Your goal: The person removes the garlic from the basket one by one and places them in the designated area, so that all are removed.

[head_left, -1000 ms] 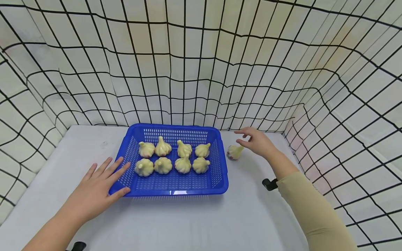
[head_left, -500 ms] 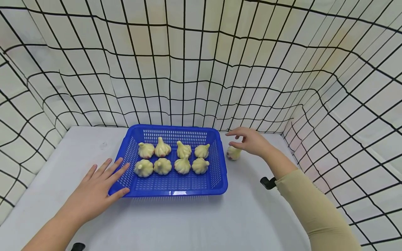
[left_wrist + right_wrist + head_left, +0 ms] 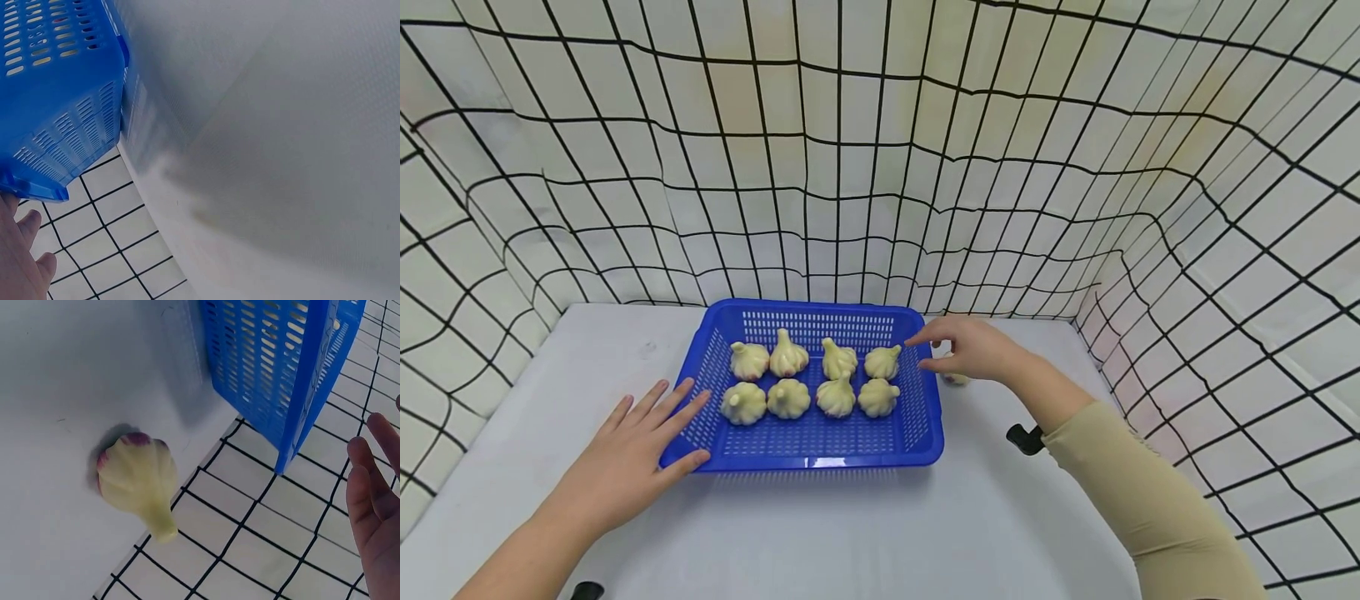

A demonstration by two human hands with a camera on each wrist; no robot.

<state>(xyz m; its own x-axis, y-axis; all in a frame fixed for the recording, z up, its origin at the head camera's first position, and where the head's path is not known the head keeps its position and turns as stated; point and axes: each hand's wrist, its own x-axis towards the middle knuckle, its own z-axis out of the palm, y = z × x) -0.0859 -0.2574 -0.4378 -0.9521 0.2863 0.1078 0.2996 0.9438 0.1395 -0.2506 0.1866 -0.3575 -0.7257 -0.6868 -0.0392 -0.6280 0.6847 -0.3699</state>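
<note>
We see the left grip (image 3: 628, 454) splayed at the left rim of a perforated blue plastic basket (image 3: 812, 438), the right grip (image 3: 977, 350) above its right side, thumb and fingers parted. Eight ribbed garlic bulbs (image 3: 837, 397) sit inside in two rows; a purple-tinged ninth bulb (image 3: 139, 475) lies on the white surface (image 3: 790, 533), just right.

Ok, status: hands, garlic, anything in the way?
Left hand spread at blue basket's left rim. Right hand at its right rim, no bulb seen in it. Eight garlic bulbs inside; one bulb outside on the table, basket wall between.
</note>
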